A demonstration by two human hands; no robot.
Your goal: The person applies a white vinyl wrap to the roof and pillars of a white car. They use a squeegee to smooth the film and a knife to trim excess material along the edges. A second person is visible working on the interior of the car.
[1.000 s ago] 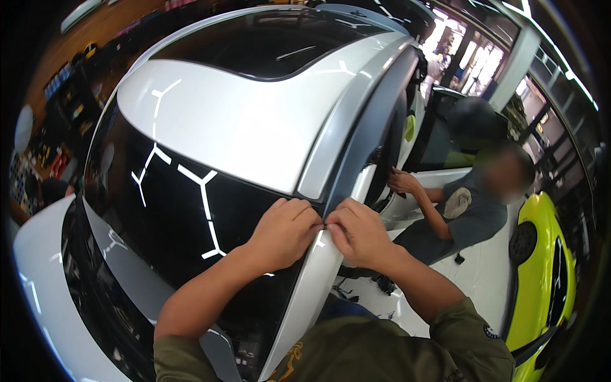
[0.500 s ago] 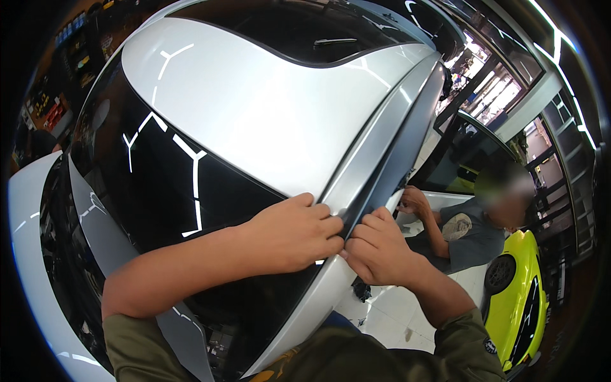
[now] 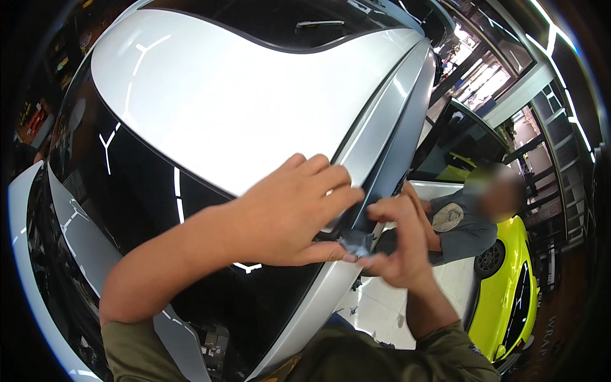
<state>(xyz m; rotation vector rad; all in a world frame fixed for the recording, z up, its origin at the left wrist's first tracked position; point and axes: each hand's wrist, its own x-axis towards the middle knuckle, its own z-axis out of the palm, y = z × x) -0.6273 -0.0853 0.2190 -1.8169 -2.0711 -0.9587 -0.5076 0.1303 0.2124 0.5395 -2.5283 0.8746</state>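
A strip of grey-blue film (image 3: pixel 389 184) runs along the roof edge of a silver-white car (image 3: pixel 254 95), and its near end is crumpled (image 3: pixel 358 244) between my hands. My left hand (image 3: pixel 302 213) reaches across the dark rear glass with fingers arched and its thumb tip against the crumpled end. Facing it from the right, my right hand (image 3: pixel 407 239) is blurred, its thumb and fingers curled about the same end. Both hands appear to hold the film; the exact contact of the fingertips is partly hidden.
On the right another person (image 3: pixel 468 216) in a grey shirt works close to the car's side, arms near the film. An open car door (image 3: pixel 461 143) stands behind them. A yellow-green car (image 3: pixel 509 286) is parked farther right. Dark rear glass (image 3: pixel 172 235) lies under my left forearm.
My hands have shifted from closed grips side by side on the strip to looser, arched fingers around its end. That end is now crumpled. The view has shifted slightly.
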